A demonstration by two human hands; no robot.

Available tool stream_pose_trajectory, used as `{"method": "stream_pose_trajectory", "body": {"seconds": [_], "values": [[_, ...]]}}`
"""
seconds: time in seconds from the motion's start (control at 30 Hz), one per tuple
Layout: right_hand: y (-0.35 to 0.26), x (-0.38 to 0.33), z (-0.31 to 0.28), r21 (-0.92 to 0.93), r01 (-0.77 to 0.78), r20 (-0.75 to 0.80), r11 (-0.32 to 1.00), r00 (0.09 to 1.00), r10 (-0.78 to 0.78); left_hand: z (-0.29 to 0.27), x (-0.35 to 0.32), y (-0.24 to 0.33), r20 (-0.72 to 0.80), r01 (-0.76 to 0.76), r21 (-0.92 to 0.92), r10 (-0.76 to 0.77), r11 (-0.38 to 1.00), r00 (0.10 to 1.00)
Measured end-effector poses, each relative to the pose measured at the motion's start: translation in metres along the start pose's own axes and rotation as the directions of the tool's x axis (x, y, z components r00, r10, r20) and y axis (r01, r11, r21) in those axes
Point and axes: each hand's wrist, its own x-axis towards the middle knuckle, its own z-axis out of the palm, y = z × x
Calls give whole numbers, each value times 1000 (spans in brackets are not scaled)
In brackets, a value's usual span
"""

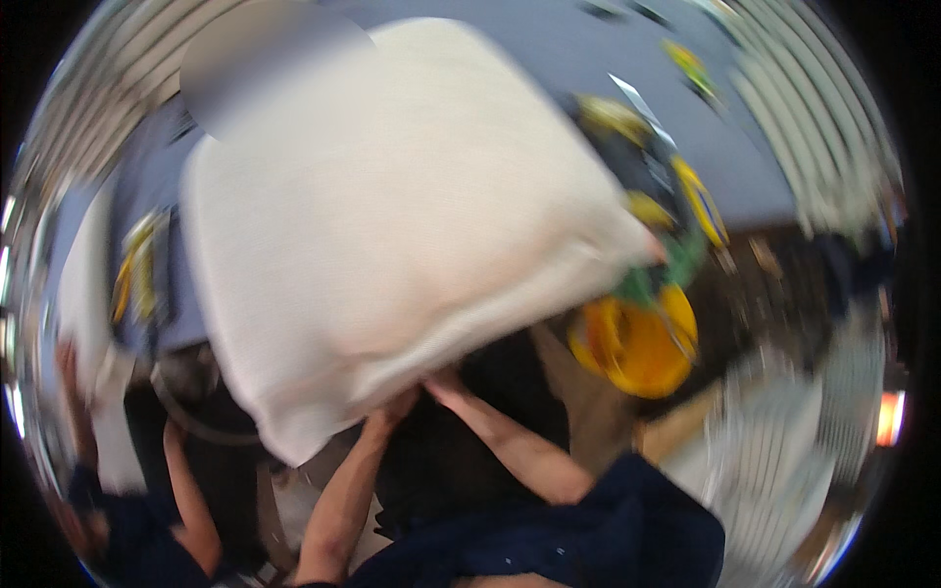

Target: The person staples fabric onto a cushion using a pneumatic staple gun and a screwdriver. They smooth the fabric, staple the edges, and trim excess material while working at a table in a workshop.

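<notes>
A big cream upholstered cushion point(402, 186) fills the middle of the view, tilted, with its seamed near edge toward me. Under that near edge, close together, are my left hand point(397, 404) and my right hand point(444, 382). Both hands appear closed on the cushion's edge, though the fabric hides most of the fingers. Behind the cushion spreads a blue-grey work surface point(706, 167), partly covered by it.
A yellow bucket point(642, 343) hangs or stands at the right, with green cloth point(676, 265) above it. Blurred yellow-and-black tools point(627, 147) lie nearby. At left, a co-worker's arm point(193, 490) reaches toward another pale cushion point(88, 284), beside a yellow tool point(139, 274).
</notes>
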Motion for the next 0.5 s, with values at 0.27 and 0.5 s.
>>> {"method": "stream_pose_trajectory", "body": {"seconds": [0.27, 0.5], "values": [[-124, -20, -38, 407, 294, -98, 865, 955, -279, -36, -19, -16, -434, -272, -229, 152, 935, 888], [-91, -92, -247, -233, 270, -524, 934, 774, -354, -63, -106, -14, -468, -175, -195, 65, 965, 881]]}}
